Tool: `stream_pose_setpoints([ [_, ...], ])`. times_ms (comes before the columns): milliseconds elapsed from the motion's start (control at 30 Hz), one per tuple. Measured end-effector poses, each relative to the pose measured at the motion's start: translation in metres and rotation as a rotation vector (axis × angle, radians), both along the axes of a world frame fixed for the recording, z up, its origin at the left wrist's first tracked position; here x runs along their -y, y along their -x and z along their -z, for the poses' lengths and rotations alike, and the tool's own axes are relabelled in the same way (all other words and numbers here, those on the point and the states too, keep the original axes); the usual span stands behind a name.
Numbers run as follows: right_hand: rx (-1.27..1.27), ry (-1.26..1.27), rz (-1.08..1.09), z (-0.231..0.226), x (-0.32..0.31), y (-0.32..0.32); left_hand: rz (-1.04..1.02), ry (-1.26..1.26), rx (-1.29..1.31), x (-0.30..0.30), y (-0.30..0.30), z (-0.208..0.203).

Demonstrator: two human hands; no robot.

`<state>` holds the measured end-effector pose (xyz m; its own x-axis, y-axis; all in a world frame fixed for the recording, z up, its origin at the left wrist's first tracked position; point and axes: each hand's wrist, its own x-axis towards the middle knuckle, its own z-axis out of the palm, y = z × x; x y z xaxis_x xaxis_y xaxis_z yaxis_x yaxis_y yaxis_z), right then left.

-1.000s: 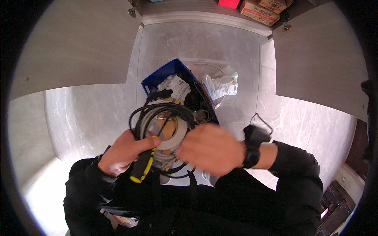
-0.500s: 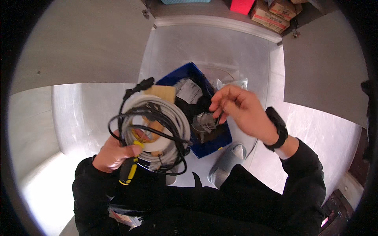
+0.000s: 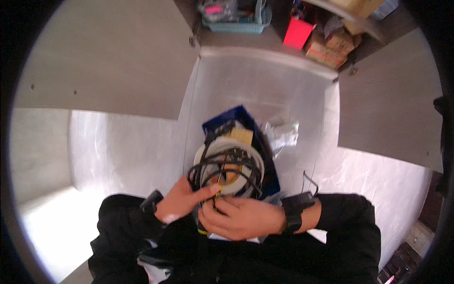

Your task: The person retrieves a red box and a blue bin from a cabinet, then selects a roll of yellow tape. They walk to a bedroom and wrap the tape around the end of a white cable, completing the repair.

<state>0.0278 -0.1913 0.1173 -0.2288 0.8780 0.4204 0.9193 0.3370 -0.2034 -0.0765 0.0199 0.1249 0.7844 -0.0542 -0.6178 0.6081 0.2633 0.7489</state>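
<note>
With the left hand clamped on the screwdriver and pale cable coil over the blue bin, and the right hand curled nearby, its hold unclear, slack black cable loops could snag the screwdriver if grip pressure drops.

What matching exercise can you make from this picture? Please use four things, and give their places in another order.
Things
1. Round pale-grey coil
2. Light-blue plastic basket
3. Red box-shaped container
4. Crumpled translucent plastic bag

Places
A. On the brown cabinet shelf, immediately left of the brown cardboard boxes
B. Just right of the dark-blue open-topped box
C. Next to the person's left hand
D. On the same shelf, toward its visible left end

Right pairs: 1-C, 2-D, 3-A, 4-B
</note>
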Motion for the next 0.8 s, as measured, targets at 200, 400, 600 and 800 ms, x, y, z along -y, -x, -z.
stream_pose_setpoints([
  [200,-0.287,-0.489,-0.063,-0.009,0.041,-0.043,-0.194,-0.105,-0.118,0.003,0.003,0.018],
  [400,-1.121,-0.801,0.757,0.006,0.054,-0.19,-0.191,-0.073,-0.071,0.001,0.008,0.03],
  [600,-1.506,-1.021,0.603,0.039,0.068,-0.256,-0.092,-0.124,-0.048,-0.004,0.01,0.033],
  [800,-1.616,-1.066,0.59,0.049,0.077,-0.276,-0.1,-0.132,-0.03,-0.004,0.007,0.033],
])
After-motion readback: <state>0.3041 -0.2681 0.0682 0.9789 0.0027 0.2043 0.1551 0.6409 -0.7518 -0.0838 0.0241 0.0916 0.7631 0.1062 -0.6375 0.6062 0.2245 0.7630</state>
